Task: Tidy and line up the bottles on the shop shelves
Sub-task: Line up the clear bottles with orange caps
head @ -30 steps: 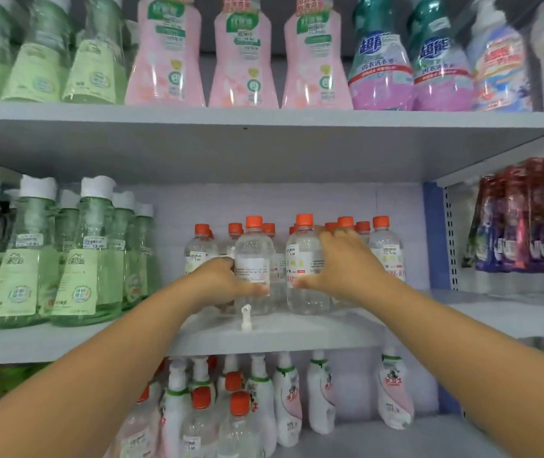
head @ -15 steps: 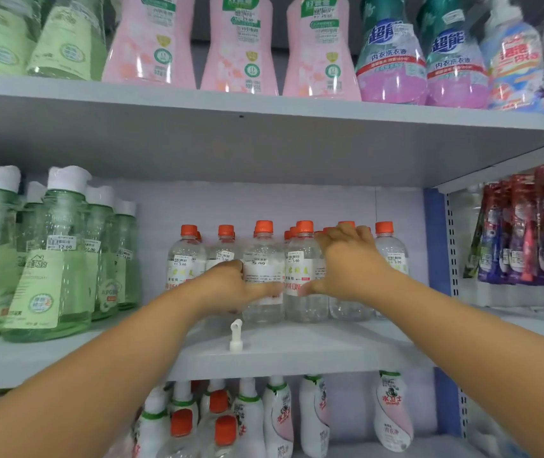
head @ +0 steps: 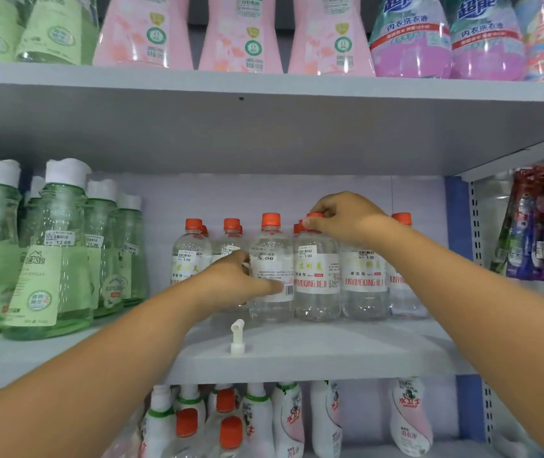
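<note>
The right hand (head: 346, 219) pinches the orange cap of an upright clear plastic bottle (head: 317, 279) mid-shelf; the left hand (head: 240, 285) wraps the label of the neighbouring clear orange-capped bottle (head: 272, 269). Bare grey shelf (head: 330, 352) lies open in front, except a small white nozzle (head: 237, 337). Tall green bottles (head: 55, 252) crowd the left.
</note>
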The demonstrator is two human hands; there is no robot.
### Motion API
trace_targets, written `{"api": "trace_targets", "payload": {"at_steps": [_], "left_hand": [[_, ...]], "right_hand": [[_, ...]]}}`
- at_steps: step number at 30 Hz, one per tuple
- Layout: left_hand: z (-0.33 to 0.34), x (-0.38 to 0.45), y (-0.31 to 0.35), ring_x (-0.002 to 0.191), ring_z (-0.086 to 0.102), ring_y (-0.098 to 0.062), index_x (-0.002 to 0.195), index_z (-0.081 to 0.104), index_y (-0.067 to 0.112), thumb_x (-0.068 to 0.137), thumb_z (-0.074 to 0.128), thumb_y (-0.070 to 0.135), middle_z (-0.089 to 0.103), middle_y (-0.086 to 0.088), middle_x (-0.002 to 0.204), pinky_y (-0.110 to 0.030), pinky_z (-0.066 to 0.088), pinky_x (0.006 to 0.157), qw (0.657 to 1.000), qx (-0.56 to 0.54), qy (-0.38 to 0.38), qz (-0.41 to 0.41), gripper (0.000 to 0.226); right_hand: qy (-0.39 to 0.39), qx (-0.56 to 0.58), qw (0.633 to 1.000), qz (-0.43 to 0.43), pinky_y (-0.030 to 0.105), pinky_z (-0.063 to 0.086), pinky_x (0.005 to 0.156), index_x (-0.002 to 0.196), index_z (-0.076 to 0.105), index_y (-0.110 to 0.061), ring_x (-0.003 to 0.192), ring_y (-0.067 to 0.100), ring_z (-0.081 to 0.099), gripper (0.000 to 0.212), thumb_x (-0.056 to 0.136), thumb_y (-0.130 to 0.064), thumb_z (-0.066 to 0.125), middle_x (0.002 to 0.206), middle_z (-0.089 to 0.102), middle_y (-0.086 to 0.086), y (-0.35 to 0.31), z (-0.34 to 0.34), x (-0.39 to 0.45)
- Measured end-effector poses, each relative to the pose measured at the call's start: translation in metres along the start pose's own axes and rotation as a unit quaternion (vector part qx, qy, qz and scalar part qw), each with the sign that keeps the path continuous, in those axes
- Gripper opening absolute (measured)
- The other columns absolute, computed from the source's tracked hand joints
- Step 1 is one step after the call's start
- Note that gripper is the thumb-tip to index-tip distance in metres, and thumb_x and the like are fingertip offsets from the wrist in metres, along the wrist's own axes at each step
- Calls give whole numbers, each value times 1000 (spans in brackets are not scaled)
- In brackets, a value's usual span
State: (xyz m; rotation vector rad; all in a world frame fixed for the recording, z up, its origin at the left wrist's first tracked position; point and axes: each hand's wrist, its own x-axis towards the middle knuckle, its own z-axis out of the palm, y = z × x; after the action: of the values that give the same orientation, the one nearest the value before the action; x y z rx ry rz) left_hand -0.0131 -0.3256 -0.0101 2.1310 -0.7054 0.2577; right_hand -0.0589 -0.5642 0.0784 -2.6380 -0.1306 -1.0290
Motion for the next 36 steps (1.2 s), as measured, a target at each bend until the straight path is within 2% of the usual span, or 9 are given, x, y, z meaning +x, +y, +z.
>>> {"api": "trace_targets", "payload": {"at_steps": [3, 6, 13, 16, 18, 21, 25, 31, 36], "left_hand": [[0, 1, -1, 92, 75, -15, 117, 56, 28, 81, 82, 33, 72, 10, 103, -36, 63, 83, 1000, -24, -6, -1, 45], [3, 3, -2, 67, 71, -1, 109, 50, 33, 72, 90, 44, 68, 14, 94, -18, 56, 58, 1000, -27, 14, 5, 56], [9, 7, -5, 85, 70, -9, 106, 53, 31, 61, 91, 61, 68, 10, 101, -26, 58, 68, 999, 8, 33, -9, 66], [5, 5, -5, 81, 74, -7, 115, 54, 30, 70, 90, 43, 68, 11, 101, -27, 63, 71, 999, -31, 18, -16, 60], [4, 5, -5, 71, 74, -3, 123, 53, 26, 76, 87, 30, 68, 10, 99, -20, 61, 64, 998, -58, 0, -13, 58], [7, 4, -2, 70, 74, -6, 113, 53, 32, 71, 91, 44, 68, 8, 100, -20, 60, 61, 1000, -26, 10, -12, 58], [11, 3, 0, 82, 72, -12, 115, 53, 27, 68, 89, 56, 66, 8, 103, -25, 60, 64, 1000, 17, 22, -11, 66], [12, -1, 3, 90, 74, -18, 120, 49, 24, 69, 89, 54, 67, 7, 102, -35, 65, 78, 1000, 6, 9, -10, 71], [12, -1, -1, 82, 73, -8, 127, 49, 28, 77, 85, 47, 67, 14, 103, -18, 57, 59, 1000, 19, 0, 4, 64]], "right_hand": [[-14, -4, 1000, -13, 27, 45, 82, 112, 72, -34, 102, 10, 61, 29, 92, -54, 64, 107, 65, -18, 4, -2, 2], [-29, -13, 999, -14, 23, 44, 72, 107, 71, -36, 97, 8, 62, 22, 94, -51, 64, 101, 65, -20, 5, -5, 5], [-38, -71, 997, -4, 27, 46, 70, 110, 69, -29, 91, 9, 60, 32, 92, -55, 64, 99, 63, -16, -3, -10, 8], [-40, -107, 994, -1, 32, 50, 78, 113, 67, -27, 96, 17, 61, 38, 92, -58, 62, 107, 65, -8, -7, -11, 6], [-41, -113, 993, -2, 33, 50, 79, 114, 67, -25, 96, 18, 61, 39, 93, -58, 61, 109, 66, -6, -8, -11, 6], [-40, -105, 994, -8, 32, 48, 78, 115, 67, -25, 95, 17, 61, 39, 94, -57, 61, 109, 66, -6, -6, -9, 5], [-35, -96, 995, -12, 30, 44, 75, 116, 67, -28, 93, 14, 59, 37, 94, -57, 60, 109, 65, -8, -5, -8, 2], [-53, -89, 995, 4, 31, 46, 79, 120, 67, -27, 98, 18, 60, 37, 95, -53, 61, 113, 65, -6, -11, -13, 0], [-75, -100, 992, 16, 32, 47, 80, 122, 65, -28, 98, 18, 61, 32, 98, -48, 59, 113, 65, -7, -14, -16, 3]]}}
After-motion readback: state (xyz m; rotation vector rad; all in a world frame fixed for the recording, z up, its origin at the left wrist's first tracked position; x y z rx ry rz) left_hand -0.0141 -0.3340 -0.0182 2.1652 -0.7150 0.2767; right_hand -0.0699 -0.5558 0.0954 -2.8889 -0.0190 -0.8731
